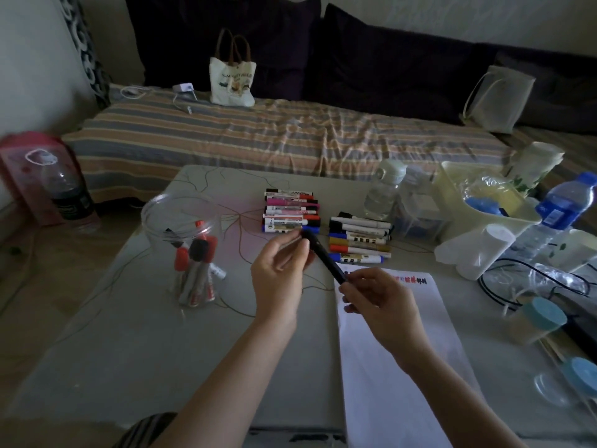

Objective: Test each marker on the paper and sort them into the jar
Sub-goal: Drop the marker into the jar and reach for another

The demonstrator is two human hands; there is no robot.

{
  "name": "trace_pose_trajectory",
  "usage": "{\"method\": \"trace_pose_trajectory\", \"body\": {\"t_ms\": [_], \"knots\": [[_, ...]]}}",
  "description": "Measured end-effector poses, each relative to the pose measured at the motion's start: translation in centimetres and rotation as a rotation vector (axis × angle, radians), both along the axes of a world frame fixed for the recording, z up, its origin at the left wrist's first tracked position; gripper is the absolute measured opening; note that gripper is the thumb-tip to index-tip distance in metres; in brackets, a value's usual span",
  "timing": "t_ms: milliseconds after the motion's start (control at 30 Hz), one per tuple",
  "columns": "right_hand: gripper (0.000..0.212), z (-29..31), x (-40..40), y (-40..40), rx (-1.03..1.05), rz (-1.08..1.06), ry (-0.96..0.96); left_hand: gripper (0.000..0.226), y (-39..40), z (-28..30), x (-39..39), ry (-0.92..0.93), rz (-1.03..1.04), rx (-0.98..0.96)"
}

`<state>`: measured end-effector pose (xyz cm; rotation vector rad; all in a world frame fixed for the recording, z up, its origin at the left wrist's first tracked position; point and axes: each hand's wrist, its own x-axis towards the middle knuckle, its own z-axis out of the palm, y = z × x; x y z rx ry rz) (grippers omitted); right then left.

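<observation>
We hold a black marker (324, 258) in the air between the jar (189, 250) and the paper (397, 350): the left hand (279, 273) pinches its far end, the right hand (376, 295) curls round the near end. In this dim view we cannot tell whether the cap is coming off or going on. If uncapping, the next move is a test stroke below the marks on the paper; otherwise it goes into the jar.
</observation>
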<state>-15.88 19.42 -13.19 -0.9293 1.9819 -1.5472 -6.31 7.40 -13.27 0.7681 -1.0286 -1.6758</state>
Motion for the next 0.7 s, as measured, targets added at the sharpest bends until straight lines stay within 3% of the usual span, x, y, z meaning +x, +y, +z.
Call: {"method": "trace_pose_trajectory", "body": {"t_ms": [133,367,533,700], "knots": [[0.021,-0.2,1.4,-1.3,0.041,0.067,0.193,0.015,0.1,1.0,2.2,-0.165,0.097,-0.338],[0.024,2.0,6.3,-5.9,0.026,0.144,0.321,0.014,-2.2,5.7,8.7,-0.228,0.280,-0.558],[0.022,3.8,8.4,-6.2,-0.061,0.140,0.354,0.012,-7.0,10.3,14.0,-0.349,0.537,-0.722],[0.020,2.9,8.1,-4.6,-0.004,0.138,0.407,0.014,-9.2,10.0,15.6,-0.494,0.603,-0.777]]}}
